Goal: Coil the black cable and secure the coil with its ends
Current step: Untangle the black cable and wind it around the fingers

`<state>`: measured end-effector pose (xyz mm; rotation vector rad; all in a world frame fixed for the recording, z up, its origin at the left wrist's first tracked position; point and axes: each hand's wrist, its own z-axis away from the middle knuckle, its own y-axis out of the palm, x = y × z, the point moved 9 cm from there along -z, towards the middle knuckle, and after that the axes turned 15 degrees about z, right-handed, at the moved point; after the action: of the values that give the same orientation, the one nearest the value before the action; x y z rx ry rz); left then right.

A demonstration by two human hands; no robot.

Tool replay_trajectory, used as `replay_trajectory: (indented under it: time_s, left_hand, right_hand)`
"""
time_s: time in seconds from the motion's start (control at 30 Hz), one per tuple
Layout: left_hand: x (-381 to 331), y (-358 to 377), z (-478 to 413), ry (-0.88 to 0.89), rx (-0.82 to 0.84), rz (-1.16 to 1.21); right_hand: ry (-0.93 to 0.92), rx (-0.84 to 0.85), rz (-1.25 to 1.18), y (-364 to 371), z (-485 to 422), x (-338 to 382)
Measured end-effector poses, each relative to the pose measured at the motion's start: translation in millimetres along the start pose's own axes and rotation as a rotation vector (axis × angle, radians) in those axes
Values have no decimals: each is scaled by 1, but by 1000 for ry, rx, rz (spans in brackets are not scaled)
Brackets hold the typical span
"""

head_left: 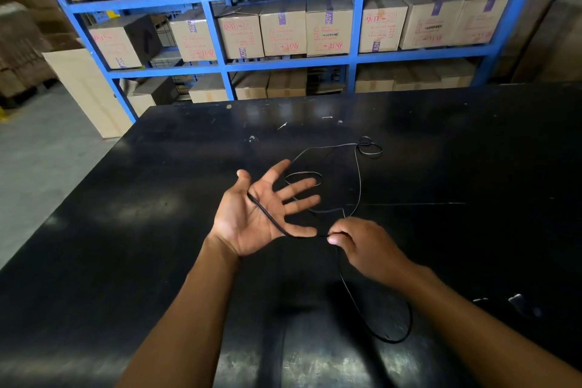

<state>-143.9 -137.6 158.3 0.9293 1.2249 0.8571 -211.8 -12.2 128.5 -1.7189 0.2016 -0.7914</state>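
Black cable (359, 179) crosses open left hand (252, 214) — right hand (362, 242) pinches it.

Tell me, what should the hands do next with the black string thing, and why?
Probably wrap the first loop: the right hand pinches the black cable, which only lies across the open left hand. No coil exists yet; the rest sprawls loose on the table.

The table (163, 230) is black and a bit shiny, with pale smudges and small scratches. The cable (359, 179) is thin, black and smooth, maybe rubber or plastic. At the top of the frame, the shelf (356, 28) looks like blue painted metal. Its boxes (283, 31) are dull brown cardboard with paper labels.
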Motion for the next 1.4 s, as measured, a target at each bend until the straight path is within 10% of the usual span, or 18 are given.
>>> replay_trajectory:
  time_s: [0.47,0.93,1.4]
  left_hand:
    - [76,-23,30,-401,-63,-89]
    - [-74,-48,39,245,-221,31]
    - [-47,16,54,132,4,-21]
  right_hand:
    - [-247,-48,618,-93,-96,13]
    - [-148,201,-38,-21,-15,94]
    - [-215,417,-146,73,14,80]
